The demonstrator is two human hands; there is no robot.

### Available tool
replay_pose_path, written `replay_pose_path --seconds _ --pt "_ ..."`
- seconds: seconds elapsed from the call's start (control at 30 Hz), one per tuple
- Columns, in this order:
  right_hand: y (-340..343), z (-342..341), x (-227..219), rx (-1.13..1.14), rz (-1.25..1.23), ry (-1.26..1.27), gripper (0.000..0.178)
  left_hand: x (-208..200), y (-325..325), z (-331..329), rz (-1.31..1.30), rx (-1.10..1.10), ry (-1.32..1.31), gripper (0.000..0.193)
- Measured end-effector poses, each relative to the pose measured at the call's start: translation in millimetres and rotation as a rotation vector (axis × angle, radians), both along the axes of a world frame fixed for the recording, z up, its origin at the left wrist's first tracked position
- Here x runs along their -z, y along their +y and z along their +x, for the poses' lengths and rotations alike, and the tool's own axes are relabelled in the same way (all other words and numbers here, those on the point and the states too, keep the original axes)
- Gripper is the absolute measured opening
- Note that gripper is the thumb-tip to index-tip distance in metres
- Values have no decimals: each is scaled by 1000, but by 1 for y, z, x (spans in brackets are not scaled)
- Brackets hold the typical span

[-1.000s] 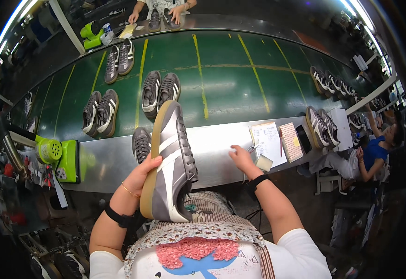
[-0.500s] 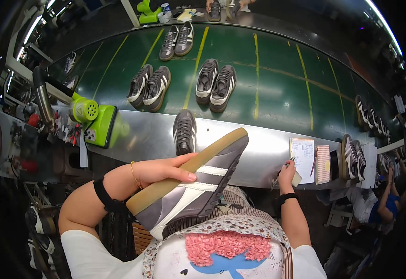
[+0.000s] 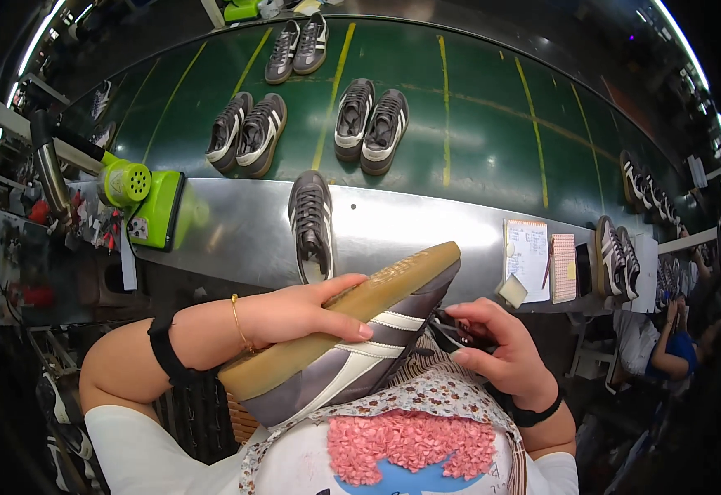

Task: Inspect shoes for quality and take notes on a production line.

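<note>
My left hand (image 3: 311,316) grips a grey sneaker (image 3: 360,363) with white stripes, fingers on its gum sole and thumb along the side. The shoe is tipped on its side in front of my apron, its toe up to the right. Close to the laces near the toe is my right hand (image 3: 505,346), thumb and fingers closed on a small dark tool with a metallic glint (image 3: 457,332); its exact kind is unclear. A matching sneaker (image 3: 311,219) stands upright on the metal ledge (image 3: 426,239) just beyond the held one.
Pairs of sneakers (image 3: 370,125) stand on the green belt (image 3: 492,132) with yellow lines. A green blower device (image 3: 156,210) sits at the left of the ledge. At the right lie a notebook (image 3: 528,247), a pale block (image 3: 512,290) and another pair of sneakers (image 3: 616,256).
My right hand has left the notebook's edge and come to the held shoe's toe with the small dark tool. The shoe has turned to show more of its sole, and the view has shifted.
</note>
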State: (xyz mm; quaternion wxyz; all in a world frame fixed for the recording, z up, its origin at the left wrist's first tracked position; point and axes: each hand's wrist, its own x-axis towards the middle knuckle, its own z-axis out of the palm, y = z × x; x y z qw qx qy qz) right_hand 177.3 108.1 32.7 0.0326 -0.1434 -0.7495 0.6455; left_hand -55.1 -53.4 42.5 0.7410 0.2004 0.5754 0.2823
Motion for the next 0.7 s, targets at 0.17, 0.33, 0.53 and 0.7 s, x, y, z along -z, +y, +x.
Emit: replay_pose_path --seconds 0.17,0.33,0.53,0.7 --pt "-20 -16 -31 -35 445 -8 35 -4 -2 6 13 50 135 88" --pt "-29 -19 -32 -1 618 72 30 -7 -6 11 75 91 276 96" --pt "-26 -13 -33 -3 732 31 28 -9 1 19 71 144 353 95" --pt "-29 -15 -34 1 751 36 29 -12 0 18 37 179 368 93"
